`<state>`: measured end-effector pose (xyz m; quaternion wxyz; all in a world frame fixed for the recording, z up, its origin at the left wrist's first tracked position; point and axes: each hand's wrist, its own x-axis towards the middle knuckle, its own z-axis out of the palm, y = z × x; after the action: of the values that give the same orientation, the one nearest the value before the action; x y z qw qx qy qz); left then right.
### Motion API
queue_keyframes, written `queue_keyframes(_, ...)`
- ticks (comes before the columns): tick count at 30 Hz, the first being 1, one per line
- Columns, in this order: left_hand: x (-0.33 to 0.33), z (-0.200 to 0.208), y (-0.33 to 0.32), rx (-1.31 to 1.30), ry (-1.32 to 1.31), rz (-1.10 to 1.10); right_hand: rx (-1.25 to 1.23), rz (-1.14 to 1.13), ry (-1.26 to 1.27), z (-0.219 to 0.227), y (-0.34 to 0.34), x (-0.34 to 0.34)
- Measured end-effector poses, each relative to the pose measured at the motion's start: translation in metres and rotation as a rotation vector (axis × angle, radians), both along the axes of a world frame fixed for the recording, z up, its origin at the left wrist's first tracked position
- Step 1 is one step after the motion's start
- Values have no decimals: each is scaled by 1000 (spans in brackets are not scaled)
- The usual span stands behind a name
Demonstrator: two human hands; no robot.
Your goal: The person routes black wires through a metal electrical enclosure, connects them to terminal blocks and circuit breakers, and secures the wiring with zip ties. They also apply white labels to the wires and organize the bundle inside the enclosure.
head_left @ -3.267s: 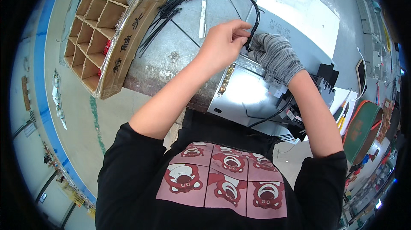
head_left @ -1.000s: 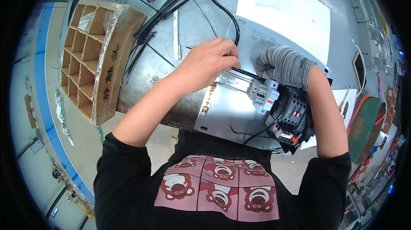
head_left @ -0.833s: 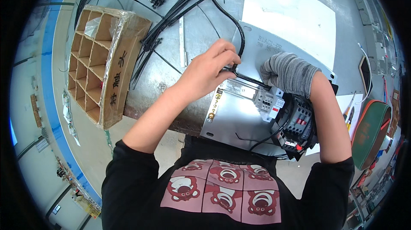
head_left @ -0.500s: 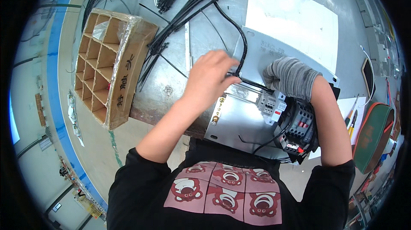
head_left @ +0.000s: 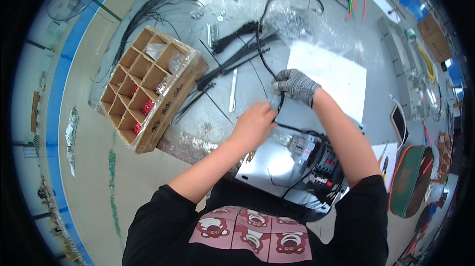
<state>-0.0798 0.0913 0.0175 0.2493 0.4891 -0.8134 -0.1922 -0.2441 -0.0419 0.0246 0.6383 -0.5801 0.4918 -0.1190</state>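
A thick black cable (head_left: 266, 64) runs from the far part of the table down between my hands. My left hand (head_left: 253, 126), bare, is closed on the cable where it bends toward the metal mounting plate (head_left: 269, 164). A little farther off, my right hand (head_left: 297, 86), in a grey knitted glove, grips the same cable with curled fingers. On the plate's right side sit a grey terminal block (head_left: 300, 148) and a dark contactor (head_left: 327, 161) with thin black wires about them. Part of the plate is hidden behind my left hand and forearm.
A divided cardboard box (head_left: 168, 112) with small red parts stands at the left table edge. Black cable ties (head_left: 222, 70) lie beyond my left hand. White paper (head_left: 329, 75) is to the right, with a phone (head_left: 398, 123) and green pouch (head_left: 408, 182) farther right.
My right hand has left the area by the components and moved away from me and left, onto the cable. My left hand's fingers have closed on the cable. The view has shifted.
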Motion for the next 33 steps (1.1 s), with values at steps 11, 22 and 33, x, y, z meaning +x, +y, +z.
queue_keyframes(11, 0, -7, 11, -150, -75, 16, -116, -381, -63, -13, -54, 8)
queue_keyframes(22, 6, -6, 16, -65, -33, 64, -183, -396, -11, -18, -65, -2)
queue_keyframes(33, 21, 9, -25, -108, 83, 14, -287, -324, 134, 80, 46, -104)
